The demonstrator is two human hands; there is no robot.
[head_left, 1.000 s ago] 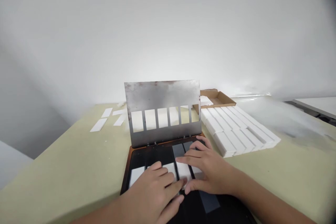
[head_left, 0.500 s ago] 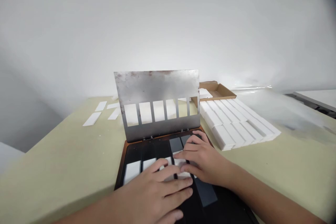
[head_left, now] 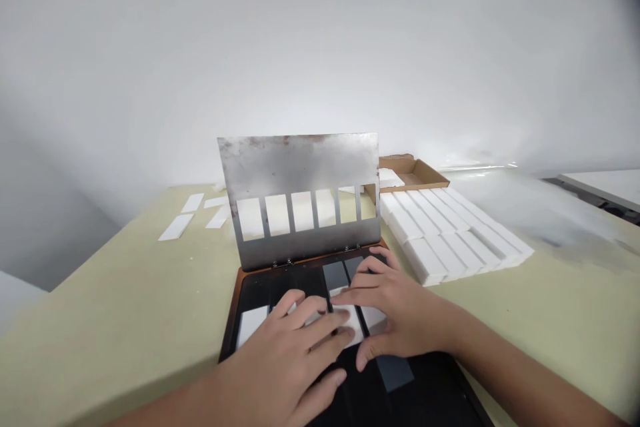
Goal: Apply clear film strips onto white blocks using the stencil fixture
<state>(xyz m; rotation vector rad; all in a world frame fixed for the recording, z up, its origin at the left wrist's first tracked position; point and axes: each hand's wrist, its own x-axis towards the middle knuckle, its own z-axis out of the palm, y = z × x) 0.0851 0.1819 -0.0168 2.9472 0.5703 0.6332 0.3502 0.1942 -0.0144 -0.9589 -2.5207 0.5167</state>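
A black tray (head_left: 270, 287) with slots lies before me, its hinged metal plate (head_left: 300, 167) standing upright at the back with a row of rectangular cut-outs. White rectangular cards lie in a row in the slots. My left hand (head_left: 295, 350) is spread palm down over the left and middle cards, fingertips on a white card (head_left: 347, 327). My right hand (head_left: 387, 307) bends over the right side of the tray, fingers apart, touching the upper part of that card; its thumb lies below. Another white card (head_left: 374, 320) shows partly under the right hand. Bare grey slots (head_left: 397, 373) show nearby.
Stacks of white cards (head_left: 450, 233) stand right of the tray on the yellow-green table (head_left: 110, 300). Behind them sits an open cardboard box (head_left: 425, 177). Loose white cards (head_left: 176, 227) lie at the far left. Clear plastic sheeting (head_left: 545, 213) covers the right side.
My left hand has shifted slightly up and its fingers have moved onto the card. My right thumb has moved down and away from the card, uncovering more of it and its neighbour.
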